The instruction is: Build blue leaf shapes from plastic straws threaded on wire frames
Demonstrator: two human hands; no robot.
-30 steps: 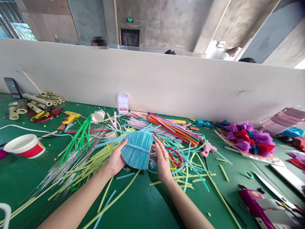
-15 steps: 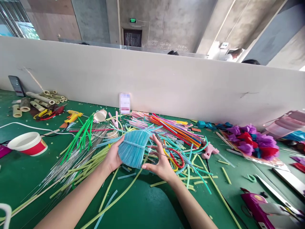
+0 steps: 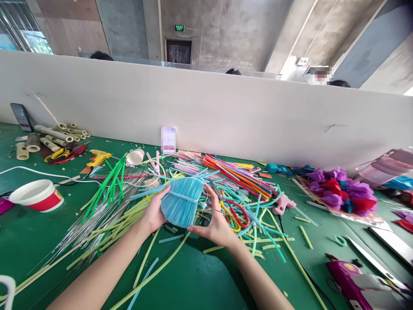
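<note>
Your right hand (image 3: 217, 226) has opened since a second ago, its thumb swinging down and away from the fingers, and the light-blue, fan-shaped piece of fuzzy strips (image 3: 181, 206) has turned a little. That piece sits at the centre of the frame, held above the table; its strips lie close side by side, a raised twisted band crosses its middle, and its lower edge curves. Your left hand (image 3: 155, 213) is closed on its left edge. Your right thumb and fingers form a wide C, the thumb tip at the lower right corner; you cannot tell from this view whether the fingers touch the edge. Beneath, the green tabletop (image 3: 200, 280) is strewn with yellow-green fuzzy strips (image 3: 125, 221) left of centre, red-and-yellow-handled scissors (image 3: 240, 220) just right of your hand, and a pink glue gun (image 3: 283, 203) farther right. At left stands a white-and-red paper cup (image 3: 37, 196); purple and red petal-like pieces (image 3: 342, 189) are heaped at right. Across the frame runs a long off-white partition (image 3: 226, 107), and behind it rises a grey concrete wall (image 3: 232, 30) with a lit green exit sign (image 3: 179, 28) above a dark door (image 3: 178, 52).
</note>
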